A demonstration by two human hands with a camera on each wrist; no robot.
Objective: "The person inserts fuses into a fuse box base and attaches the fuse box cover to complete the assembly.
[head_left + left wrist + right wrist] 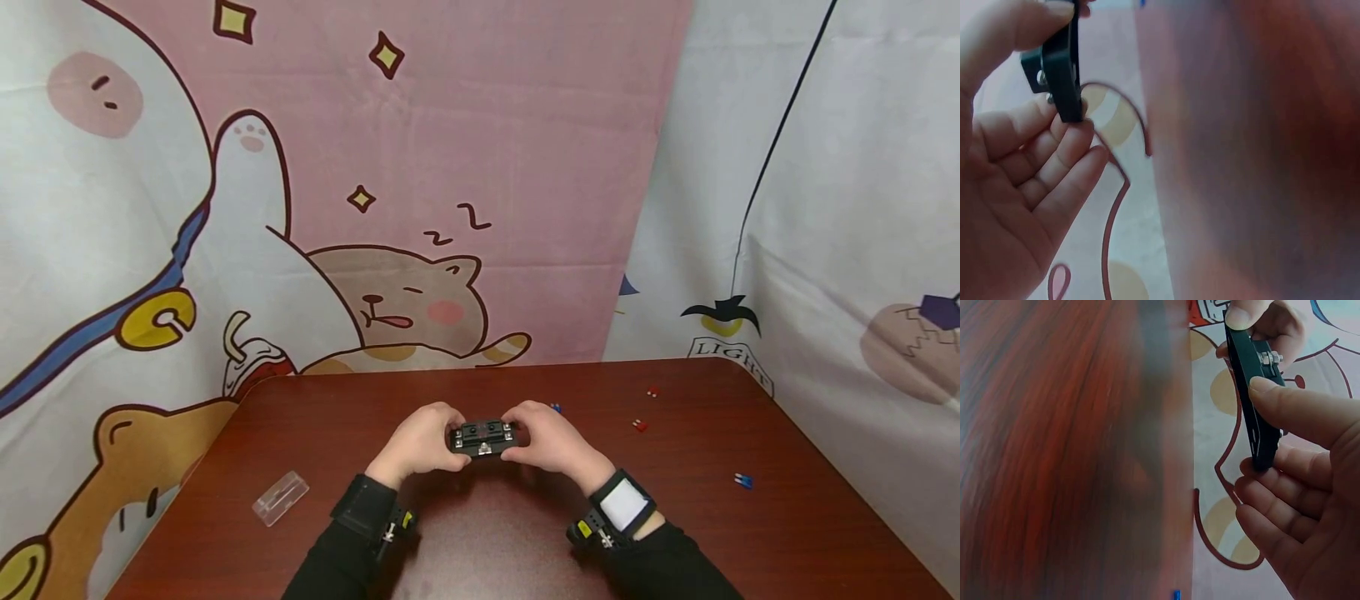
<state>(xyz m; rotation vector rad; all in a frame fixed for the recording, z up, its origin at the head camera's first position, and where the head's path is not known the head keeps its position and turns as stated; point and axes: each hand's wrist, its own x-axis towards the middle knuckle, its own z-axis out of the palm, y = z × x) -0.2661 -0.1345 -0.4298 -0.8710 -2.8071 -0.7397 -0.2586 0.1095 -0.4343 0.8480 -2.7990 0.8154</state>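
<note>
Both hands hold a black terminal block [483, 437] with silver bolts, raised above the table. At its left end, my left hand [422, 443] pinches it between thumb and fingers. The right hand [553, 443] grips the opposite end in the same way. In the left wrist view, the block [1063, 75] sits between the thumb and the curled fingertips. A bolt and nut show on the block [1249, 400] in the right wrist view, where the right thumb presses its edge. The block's ends are partly hidden by the fingers.
A clear plastic cover [281, 498] lies on the reddish-brown table [352, 400] at the left. Small red terminals [640, 425] and a blue terminal [743, 481] lie at the right. Another blue piece [556, 407] is just behind the right hand. A printed cloth [480, 125] hangs behind the table.
</note>
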